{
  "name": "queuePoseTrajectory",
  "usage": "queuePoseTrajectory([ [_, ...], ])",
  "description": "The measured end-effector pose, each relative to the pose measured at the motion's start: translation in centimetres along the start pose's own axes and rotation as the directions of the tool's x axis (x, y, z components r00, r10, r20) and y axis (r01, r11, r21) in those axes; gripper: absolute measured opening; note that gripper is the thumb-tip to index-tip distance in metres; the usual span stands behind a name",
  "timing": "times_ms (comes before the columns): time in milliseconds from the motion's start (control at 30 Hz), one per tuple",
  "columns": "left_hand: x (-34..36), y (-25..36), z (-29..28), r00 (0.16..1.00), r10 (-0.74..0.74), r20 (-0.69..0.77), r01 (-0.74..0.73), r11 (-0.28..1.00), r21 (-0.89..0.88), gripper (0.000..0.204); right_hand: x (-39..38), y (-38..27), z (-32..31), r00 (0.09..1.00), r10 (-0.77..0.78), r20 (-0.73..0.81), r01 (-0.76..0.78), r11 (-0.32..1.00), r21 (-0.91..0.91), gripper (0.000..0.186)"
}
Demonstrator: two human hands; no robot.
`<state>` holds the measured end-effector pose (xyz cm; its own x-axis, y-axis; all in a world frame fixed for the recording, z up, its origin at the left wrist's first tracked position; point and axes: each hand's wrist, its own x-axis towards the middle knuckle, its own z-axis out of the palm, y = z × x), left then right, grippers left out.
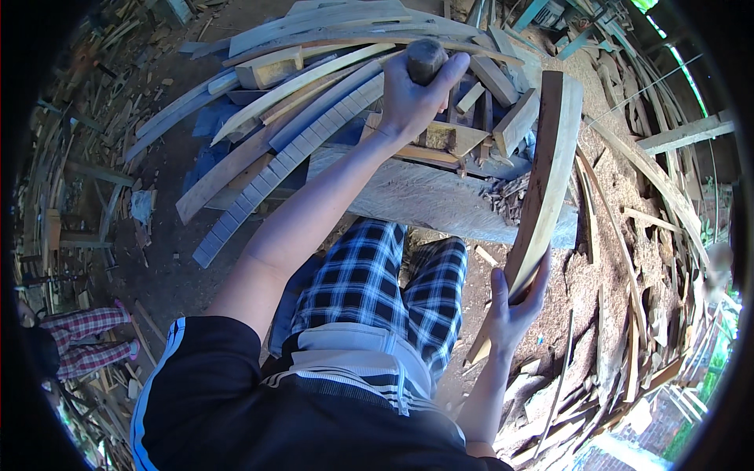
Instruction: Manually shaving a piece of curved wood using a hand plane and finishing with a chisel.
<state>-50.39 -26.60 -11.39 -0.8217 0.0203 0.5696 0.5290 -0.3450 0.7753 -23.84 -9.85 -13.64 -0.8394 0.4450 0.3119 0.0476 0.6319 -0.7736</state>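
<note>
My left hand (pixel 412 102) is raised over the workbench, its fingers wrapped round a dark, blocky wooden tool (pixel 425 56), whose full shape is hidden. Lower right, my right hand (pixel 514 314) grips a long, thick, pale wooden piece (pixel 546 157) that stands slanting upward beside the bench. Just past the bench's weathered board (pixel 416 196) lie small wooden frames and blocks (pixel 440 141). A long notched wooden strip (pixel 290 161) rests diagonally left of my left hand, among other planks.
Stacked planks (pixel 314 23) spread across the far side. Sawdust, offcuts and long boards (pixel 628 259) lie to the right, beneath a beam (pixel 683 133). At the lower left edge, another person's legs in checked trousers (pixel 82 334) show among scrap wood.
</note>
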Motion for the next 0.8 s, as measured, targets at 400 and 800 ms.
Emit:
queuePoseTrajectory([
  [400, -5.6, -0.9, 5.2, 0.882, 0.286, 0.374, -0.376, 0.906, 0.193, 0.023, 3.8, -4.7, -2.0, 0.982, -0.081, -0.171, 0.114, 0.975, 0.190, 0.088],
  [800, -6.8, -1.2, 5.8, 0.887, 0.246, 0.390, -0.371, 0.883, 0.287, 0.028, 3.3, -4.2, -2.3, 0.967, -0.111, -0.228, 0.151, 0.974, 0.168, 0.076],
])
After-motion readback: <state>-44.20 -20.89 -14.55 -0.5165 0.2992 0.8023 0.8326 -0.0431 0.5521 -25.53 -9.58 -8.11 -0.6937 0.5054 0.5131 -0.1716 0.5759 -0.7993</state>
